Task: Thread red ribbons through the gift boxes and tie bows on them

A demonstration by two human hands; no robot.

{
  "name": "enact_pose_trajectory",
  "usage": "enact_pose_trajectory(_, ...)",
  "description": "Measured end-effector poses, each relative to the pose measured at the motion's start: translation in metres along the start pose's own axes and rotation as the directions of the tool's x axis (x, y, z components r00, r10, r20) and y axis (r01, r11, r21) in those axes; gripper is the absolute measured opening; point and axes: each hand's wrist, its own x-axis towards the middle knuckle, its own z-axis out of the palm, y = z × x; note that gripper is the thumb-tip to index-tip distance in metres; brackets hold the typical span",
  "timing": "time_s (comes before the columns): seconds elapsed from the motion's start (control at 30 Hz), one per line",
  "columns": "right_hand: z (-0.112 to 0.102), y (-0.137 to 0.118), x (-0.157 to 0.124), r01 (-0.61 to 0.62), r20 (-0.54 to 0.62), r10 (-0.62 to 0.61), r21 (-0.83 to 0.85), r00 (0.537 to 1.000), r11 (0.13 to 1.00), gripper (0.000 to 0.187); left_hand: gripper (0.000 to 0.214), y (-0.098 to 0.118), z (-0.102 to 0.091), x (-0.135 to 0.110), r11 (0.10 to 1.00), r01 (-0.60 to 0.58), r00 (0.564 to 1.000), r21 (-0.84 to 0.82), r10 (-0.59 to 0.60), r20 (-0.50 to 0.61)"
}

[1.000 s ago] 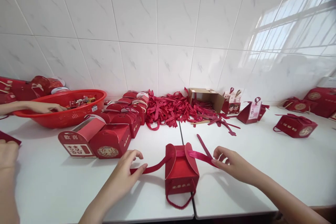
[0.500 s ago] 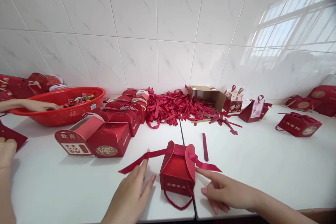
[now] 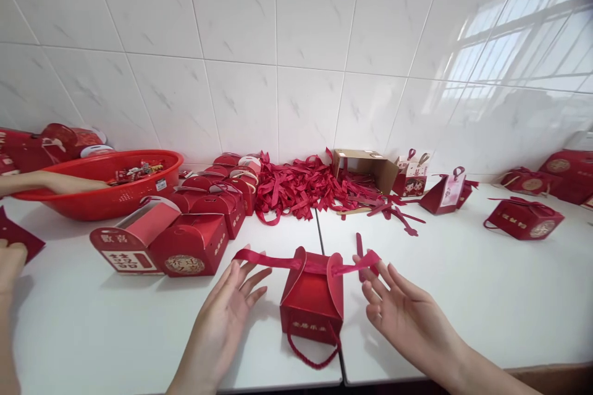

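A small red gift box [image 3: 311,308] stands upright in front of me, its curved top flaps drawn in. A dark pink ribbon [image 3: 273,260] runs through the flaps and stretches out to both sides. My left hand [image 3: 227,296] has the ribbon's left end at its thumb and index finger, the other fingers spread toward the box. My right hand [image 3: 401,302] has the right end at its fingertips, palm turned inward. Neither hand touches the box body. A twisted red cord handle [image 3: 312,363] hangs down the box's front.
Red boxes [image 3: 185,247] stand left of centre, beside a red plastic basket [image 3: 92,197] of wrapped sweets. Another person's hand [image 3: 65,184] reaches into it. A ribbon heap [image 3: 296,188] and cardboard carton [image 3: 365,166] lie by the wall. A tied box [image 3: 525,219] sits right.
Both hands have risen from beside the box and taken up the ribbon ends. The ribbon, which drooped at both sides, is now lifted and more level.
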Motion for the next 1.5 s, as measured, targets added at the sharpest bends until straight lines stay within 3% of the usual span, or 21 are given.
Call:
enact_pose_trajectory(0.13, 0.008, -0.012, 0.000, 0.126, 0.057, -0.120, -0.101, 0.991, 0.987, 0.014, 0.015, 0.008, 0.006, 0.004, 0.991, -0.116, 0.993, -0.072, 0.113, -0.045)
enact_pose_trajectory(0.27, 0.018, -0.024, -0.002, 0.309, 0.104, -0.291, -0.279, 0.951, 0.909, 0.018, 0.015, 0.022, 0.013, 0.005, 0.962, -0.258, 0.965, -0.086, 0.252, -0.074)
enact_pose_trajectory(0.5, 0.035, -0.052, -0.008, 0.618, 0.292, -0.555, -0.508, 0.779, 0.600, 0.016, 0.015, 0.044, 0.030, 0.006, 0.924, -0.375, 0.927, -0.075, 0.376, -0.007)
enact_pose_trajectory(0.67, 0.043, -0.061, -0.016, 0.697, 0.369, -0.611, -0.539, 0.700, 0.473, 0.019, 0.014, 0.041, 0.038, 0.009, 0.909, -0.415, 0.909, -0.037, 0.416, 0.025)
enact_pose_trajectory(0.83, 0.051, -0.066, -0.016, 0.770, 0.408, -0.696, -0.543, 0.591, 0.336, 0.017, 0.018, 0.048, 0.054, 0.010, 0.854, -0.521, 0.853, 0.002, 0.521, 0.040)
enact_pose_trajectory(1.13, 0.096, -0.067, -0.007, 0.825, 0.519, -0.677, -0.508, 0.522, 0.247, 0.018, 0.019, 0.069, 0.096, 0.006, 0.783, -0.622, 0.776, 0.019, 0.613, 0.149)
enact_pose_trajectory(1.23, 0.107, -0.065, -0.006, 0.827, 0.544, -0.655, -0.510, 0.524, 0.239, 0.019, 0.018, 0.075, 0.104, 0.004, 0.753, -0.658, 0.742, 0.035, 0.639, 0.202)
enact_pose_trajectory(1.5, 0.118, -0.063, -0.011, 0.823, 0.589, -0.588, -0.493, 0.554, 0.282, 0.021, 0.020, 0.083, 0.109, -0.002, 0.726, -0.686, 0.712, 0.048, 0.657, 0.246)
